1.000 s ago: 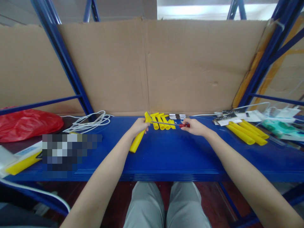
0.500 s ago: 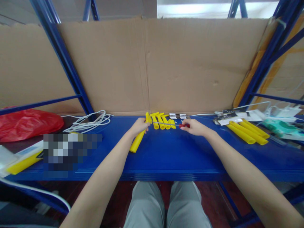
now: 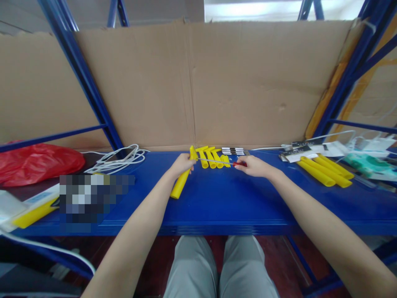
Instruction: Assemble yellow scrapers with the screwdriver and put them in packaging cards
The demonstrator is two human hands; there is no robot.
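Note:
My left hand [image 3: 182,164] is closed around a yellow plastic handle with an angled head [image 3: 180,185], its tube end slanting down toward me. In my right hand [image 3: 254,166] is a screwdriver [image 3: 240,164] with a red grip, held level. The thin metal shaft points left and its tip meets the head of the yellow piece by my left fingers; the exact contact is too small to make out. Just behind the shaft lie several similar yellow handles [image 3: 211,159] in a row, with small yellow parts [image 3: 225,160] at their right end.
Dark-and-white strips [image 3: 232,151] lie at the back of the blue shelf [image 3: 217,203]. Yellow tubes [image 3: 325,171] and white packets sit at right. To the left are a coiled white cable [image 3: 124,159], a red plastic bag [image 3: 40,163] and a blurred-out object. Cardboard [image 3: 192,82] stands behind.
Both hands stay in nearly the same place, with the screwdriver still against the yellow piece. The right fingers have shifted very slightly on the red grip, and the view has moved a little.

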